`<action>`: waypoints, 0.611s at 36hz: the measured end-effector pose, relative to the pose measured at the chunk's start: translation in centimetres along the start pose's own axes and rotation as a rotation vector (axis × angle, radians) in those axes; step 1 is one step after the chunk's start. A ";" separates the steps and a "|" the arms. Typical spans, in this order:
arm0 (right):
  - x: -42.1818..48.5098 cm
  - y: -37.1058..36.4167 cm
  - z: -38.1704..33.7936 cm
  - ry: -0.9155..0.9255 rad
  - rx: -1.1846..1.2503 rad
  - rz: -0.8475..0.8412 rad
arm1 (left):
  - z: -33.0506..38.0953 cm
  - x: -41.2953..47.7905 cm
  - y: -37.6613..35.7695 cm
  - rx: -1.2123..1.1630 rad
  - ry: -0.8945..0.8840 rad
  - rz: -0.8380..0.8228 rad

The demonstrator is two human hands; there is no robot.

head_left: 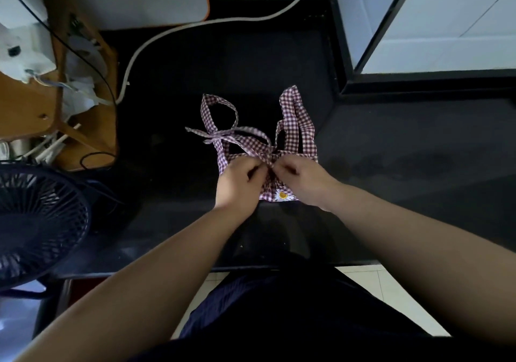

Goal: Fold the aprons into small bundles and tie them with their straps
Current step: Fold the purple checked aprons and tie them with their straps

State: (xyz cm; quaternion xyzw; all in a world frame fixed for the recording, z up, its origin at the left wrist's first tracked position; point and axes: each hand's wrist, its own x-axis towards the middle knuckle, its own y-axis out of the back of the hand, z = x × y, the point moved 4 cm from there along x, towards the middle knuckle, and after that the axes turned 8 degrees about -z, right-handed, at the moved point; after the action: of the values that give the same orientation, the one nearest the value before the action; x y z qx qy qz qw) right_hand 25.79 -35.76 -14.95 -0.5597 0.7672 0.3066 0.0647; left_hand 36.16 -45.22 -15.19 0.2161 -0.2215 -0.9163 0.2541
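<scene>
left hand, right hand together, fingers curled, pinching straps at knot atop apron. strap ends trail away, up-left; bundle directly beneath, equally near both.

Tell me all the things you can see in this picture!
apron: one, purple-and-white checked, folded in the middle of the counter
straps: several, same checks, spread behind the folded part
counter: one, black, under the apron
fan: one, dark blue, left edge
hose: one, white, curving along the counter's back left
stand: one, brown wood, far left
cabinet: one, white, top right
tiles: several, pale, bottom
left hand: one, fingers pinching the straps
right hand: one, fingers pinching the straps
</scene>
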 end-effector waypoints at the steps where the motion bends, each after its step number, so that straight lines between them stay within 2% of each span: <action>1: -0.1 0.2 0.1 -0.019 0.097 0.009 | -0.1 0.1 0.2 -0.132 0.072 0.010; 2: -0.2 0.4 0.1 -0.042 0.174 0.011 | -0.2 0.3 0.3 -0.220 0.114 0.008; 4: -0.4 0.5 0.1 -0.068 0.243 -0.020 | 0.0 0.7 0.3 -0.243 0.118 -0.067; 7: -0.2 0.2 -0.2 -0.097 0.179 -0.067 | 0.6 0.8 0.1 -0.209 0.120 -0.166; 11: 0.0 0.0 -0.4 -0.173 0.151 -0.082 | 0.5 0.7 0.2 -0.346 0.156 -0.244; 16: 0.3 0.9 0.3 -0.300 0.373 -0.102 | 0.4 0.9 0.7 -0.511 0.155 -0.288; 22: 0.7 1.4 -0.2 -0.321 0.118 -0.189 | 0.4 1.2 1.4 -0.364 0.107 -0.407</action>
State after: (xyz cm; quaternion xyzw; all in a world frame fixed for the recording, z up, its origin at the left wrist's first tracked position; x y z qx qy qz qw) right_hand 24.32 -36.16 -14.54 -0.5682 0.7078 0.3391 0.2473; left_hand 35.54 -46.87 -14.50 0.2551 0.0086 -0.9605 0.1110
